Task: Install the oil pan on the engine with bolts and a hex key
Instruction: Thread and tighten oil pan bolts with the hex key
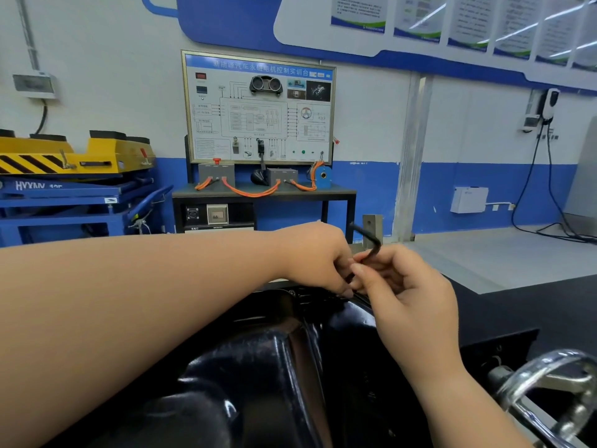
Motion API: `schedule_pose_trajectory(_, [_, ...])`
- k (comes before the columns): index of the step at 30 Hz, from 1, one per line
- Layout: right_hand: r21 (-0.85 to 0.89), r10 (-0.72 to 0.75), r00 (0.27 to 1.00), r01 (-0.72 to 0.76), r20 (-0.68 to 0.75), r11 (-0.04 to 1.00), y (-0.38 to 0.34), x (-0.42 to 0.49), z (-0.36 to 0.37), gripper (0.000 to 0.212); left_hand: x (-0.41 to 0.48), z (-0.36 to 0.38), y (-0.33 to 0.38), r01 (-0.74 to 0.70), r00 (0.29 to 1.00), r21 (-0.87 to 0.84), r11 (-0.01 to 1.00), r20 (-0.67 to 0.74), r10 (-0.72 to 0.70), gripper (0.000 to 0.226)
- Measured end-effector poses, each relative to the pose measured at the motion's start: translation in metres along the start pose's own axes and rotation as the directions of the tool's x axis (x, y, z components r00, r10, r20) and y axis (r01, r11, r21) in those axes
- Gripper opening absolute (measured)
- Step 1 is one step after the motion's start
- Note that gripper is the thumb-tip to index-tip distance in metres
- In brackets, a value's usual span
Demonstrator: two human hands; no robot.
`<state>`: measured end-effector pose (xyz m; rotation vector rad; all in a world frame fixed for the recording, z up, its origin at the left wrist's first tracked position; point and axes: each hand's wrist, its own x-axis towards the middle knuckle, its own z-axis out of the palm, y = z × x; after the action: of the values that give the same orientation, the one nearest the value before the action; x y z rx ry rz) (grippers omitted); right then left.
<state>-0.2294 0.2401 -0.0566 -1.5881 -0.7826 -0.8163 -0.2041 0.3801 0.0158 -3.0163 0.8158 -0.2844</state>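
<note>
The oil pan (274, 350) in the lower middle is black metal with a wet-looking gloss, the hex key (371, 245) above it a dull dark metal, the wheel (529, 373) at lower right mirror-bright chrome, and the lift (64, 160) at left painted metal, yellow over blue, with a slight sheen.

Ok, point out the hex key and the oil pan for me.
hex key (365, 233): head view, on its free upper arm.
oil pan (258, 367): head view, on its glossy black body.
</note>
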Motion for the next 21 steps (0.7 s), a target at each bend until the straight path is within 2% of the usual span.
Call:
schedule_pose_trajectory(4, [-0.032,0.046,0.999,-0.047,-0.03,0.998,0.0078,-0.0002,0.0021,0.02,0.0,0.0002,0.0002,-0.008,1.0,-0.032,0.999,0.007,0.008,0.033])
schedule_pose_trajectory(8, [-0.083,0.039,0.997,-0.045,-0.072,0.996,0.0057,0.0012,0.0047,0.031,-0.0001,-0.0004,0.0008,-0.013,1.0,-0.033,0.999,0.023,0.013,0.039])
schedule_pose_trajectory(12, [-0.071,0.022,1.0,-0.023,-0.021,0.997,0.003,0.0011,0.003,0.026,0.0001,-0.0011,0.0016,-0.008,0.999,-0.031,0.999,0.051,0.01,0.042])
schedule_pose_trajectory(15, [-0.068,-0.016,0.999,0.018,0.03,0.998,0.001,0.0009,0.0006,0.013,0.0015,-0.0002,0.0003,0.001,1.0,-0.04,0.999,0.03,0.0,0.05])
schedule_pose_trajectory(18, [-0.152,-0.073,0.995,0.083,0.073,0.985,-0.0005,0.0003,-0.0009,0.021,0.0036,0.0019,-0.0023,0.025,0.999,-0.065,0.998,0.024,-0.023,0.052])
schedule_pose_trajectory(21, [-0.162,-0.086,0.996,0.09,0.029,0.983,0.0001,-0.0001,-0.0018,0.024,0.0036,0.003,-0.0036,0.026,0.999,-0.084,0.996,0.025,-0.024,0.047])
